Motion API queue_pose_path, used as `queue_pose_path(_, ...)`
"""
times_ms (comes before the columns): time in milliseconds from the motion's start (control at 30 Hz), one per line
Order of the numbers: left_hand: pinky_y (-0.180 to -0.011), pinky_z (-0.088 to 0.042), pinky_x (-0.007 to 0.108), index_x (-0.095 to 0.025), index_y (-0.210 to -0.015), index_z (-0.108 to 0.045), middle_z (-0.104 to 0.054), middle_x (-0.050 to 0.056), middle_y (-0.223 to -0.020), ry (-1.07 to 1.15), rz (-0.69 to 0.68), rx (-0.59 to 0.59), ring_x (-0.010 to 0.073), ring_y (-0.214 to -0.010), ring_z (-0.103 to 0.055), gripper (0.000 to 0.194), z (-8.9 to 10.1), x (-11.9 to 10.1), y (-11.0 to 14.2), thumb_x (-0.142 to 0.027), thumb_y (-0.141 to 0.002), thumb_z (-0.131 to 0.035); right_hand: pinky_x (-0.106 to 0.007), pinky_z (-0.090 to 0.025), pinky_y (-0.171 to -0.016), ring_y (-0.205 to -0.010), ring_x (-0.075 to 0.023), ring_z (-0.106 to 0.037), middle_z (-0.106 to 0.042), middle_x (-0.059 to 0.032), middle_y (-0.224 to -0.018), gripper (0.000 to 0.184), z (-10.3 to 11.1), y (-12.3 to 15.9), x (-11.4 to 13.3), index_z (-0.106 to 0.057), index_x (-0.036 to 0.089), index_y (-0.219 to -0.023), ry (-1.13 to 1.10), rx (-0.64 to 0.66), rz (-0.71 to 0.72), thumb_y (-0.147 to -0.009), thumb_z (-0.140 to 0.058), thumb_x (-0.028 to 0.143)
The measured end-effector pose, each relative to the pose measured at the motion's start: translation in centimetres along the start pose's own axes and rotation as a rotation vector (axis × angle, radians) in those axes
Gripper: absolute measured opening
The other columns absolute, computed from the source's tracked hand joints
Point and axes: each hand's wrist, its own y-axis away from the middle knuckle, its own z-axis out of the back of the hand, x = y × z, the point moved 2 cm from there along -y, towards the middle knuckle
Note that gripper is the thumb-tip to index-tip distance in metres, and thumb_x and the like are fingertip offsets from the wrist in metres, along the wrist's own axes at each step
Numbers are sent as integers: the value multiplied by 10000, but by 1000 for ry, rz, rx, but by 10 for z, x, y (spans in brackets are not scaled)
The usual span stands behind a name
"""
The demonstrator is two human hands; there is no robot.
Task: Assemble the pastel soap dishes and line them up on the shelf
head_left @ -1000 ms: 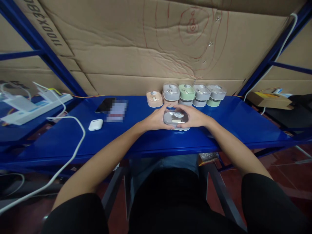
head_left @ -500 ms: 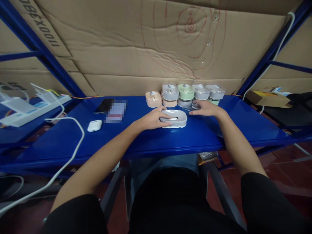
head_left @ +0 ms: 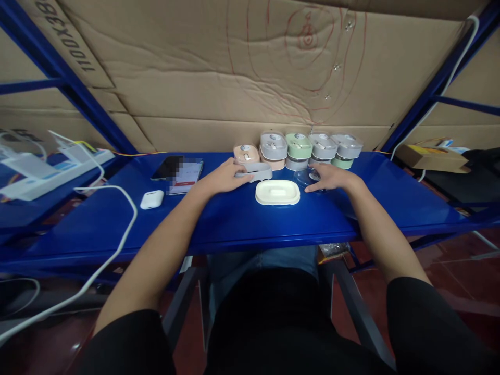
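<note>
My left hand (head_left: pixel 227 176) is closed on a grey oval soap-box body (head_left: pixel 255 172), gripped by its left end between thumb and fingers and tilted, in front of the peach box. A cream oval base (head_left: pixel 277 192) with a raised middle lies on the blue table, to the right of and nearer than the grey body. My right hand (head_left: pixel 330 177) spans a clear lid (head_left: pixel 302 178) with a round sticker, thumb at its near side and fingers at its far side. The hand partly covers the lid, which appears to lie on the table.
Behind my hands stand stacked boxes in grey (head_left: pixel 273 146), green (head_left: pixel 299 146) and peach (head_left: pixel 247 152). On the left lie a phone (head_left: pixel 186 176) and a white earbud case (head_left: pixel 152 199). A white cable (head_left: pixel 130 219) crosses the table's left side. Cardboard (head_left: pixel 187 94) walls the back.
My left hand has lifted the grey body off the cream base and carried it left and back. The clear lid shows more plainly under my right hand, which has barely moved.
</note>
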Motion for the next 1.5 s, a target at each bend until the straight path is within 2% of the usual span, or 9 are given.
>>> queue_pose_path(133,-1145,-583,584,-227,-1096,-877,-770,147,-1120,-60,67,69,454,-1243,-732,522,-2,5,-2,-684,-845,-852,-721,-585,-1292,-1501,-548,-718,-745,-233,-1654,1117,0,0,0,-637,177,-1748,14,12,-10,-796,-976,655)
queue_pose_path(267,-1165,-579,592,-201,-1112,-857,-781,165,-1190,-28,18,17,459,-1278,-727,540,-1,1,-3,-684,-870,-850,-712,-574,-1311,-1527,-548,-700,-743,-232,-1656,1118,1,0,2,-654,169,-1737,27,12,-8,-791,-980,669)
queue_pose_path(433,-1264,-541,612,-215,-1252,-848,-717,169,-1429,101,-111,-97,430,-1393,-686,584,-12,-32,2,-705,-934,-850,-708,-601,-1270,-1463,-547,-742,-781,-225,-1602,1124,1,1,4,-675,183,-1715,8,12,-2,-770,-1004,695)
queue_pose_path(600,-1349,-497,612,-254,-1259,-844,-638,159,-1595,137,-206,4,439,-1528,-638,490,-37,-71,10,-628,-947,-904,-674,-594,-1277,-1485,-541,-729,-763,-228,-1633,1107,2,3,7,-661,179,-1722,31,18,-12,-796,-999,681)
queue_pose_path(733,-1381,-461,627,-258,-1347,-814,-629,167,-1625,113,-223,14,449,-1565,-614,505,-44,-76,13,-553,-950,-914,-654,-563,-1324,-1528,-529,-705,-729,-221,-1686,1152,3,5,10,-627,181,-1760,29,18,-28,-796,-1000,691)
queue_pose_path(967,-1374,-476,620,-236,-1586,-657,-691,171,-1619,204,-185,24,437,-1575,-621,874,-50,-61,4,-593,-847,-957,-683,-570,-1304,-1506,-540,-716,-746,-217,-1666,1117,4,5,14,-644,189,-1747,21,24,-37,-794,-1006,647)
queue_pose_path(1167,-1382,-451,719,-172,-1794,-445,-555,277,-1810,308,-142,53,540,-1679,-541,1290,-55,-54,-1,-651,-744,-1020,-658,-618,-1229,-1396,-518,-777,-791,-233,-1574,1077,15,16,25,-663,167,-1713,1,-97,-13,-806,-975,655)
queue_pose_path(1333,-1369,-444,781,-187,-1856,-353,-534,308,-1823,432,-151,72,576,-1698,-520,1472,-60,-46,-4,-652,-662,-1079,-670,-614,-1213,-1397,-500,-767,-763,-230,-1616,1106,17,27,55,-606,177,-1750,-131,-273,224,-810,-961,640)
queue_pose_path(1500,-1392,-433,738,-219,-1876,-297,-573,295,-1794,577,-194,64,526,-1698,-548,1539,-69,-46,-7,-621,-630,-1106,-676,-583,-1242,-1421,-479,-742,-765,-193,-1608,1141,-9,19,87,-570,233,-1779,-175,-200,459,-780,-981,599)
